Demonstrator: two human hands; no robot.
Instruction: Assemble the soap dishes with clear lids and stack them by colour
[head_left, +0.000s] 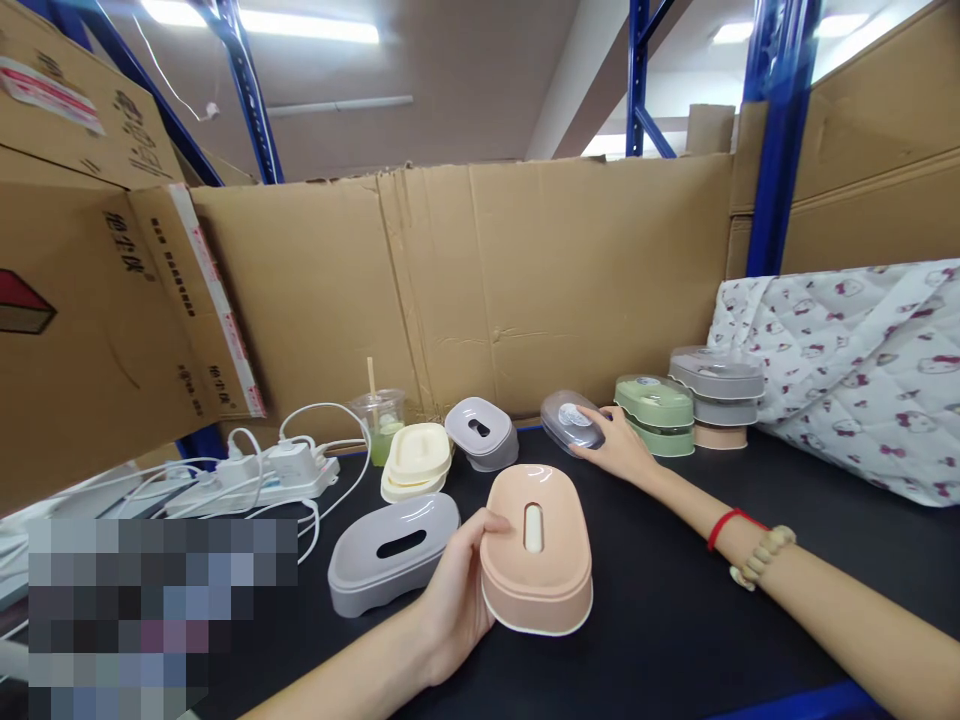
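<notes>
Apparently fetching, the right hand [619, 448] touches a clear lid [561, 418], grip unclear, beyond the peach slotted box [559, 556] the left hand [459, 606] clamps; lifting needs purchase.

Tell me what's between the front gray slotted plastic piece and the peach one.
In the head view, the left hand, holding the peach slotted piece, lies between it and the front gray slotted piece.

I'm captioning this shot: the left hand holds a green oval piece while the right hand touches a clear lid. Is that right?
Not quite: the head view shows the left hand holding a peach oval piece, not a green one. The right hand does touch a clear lid.
</notes>
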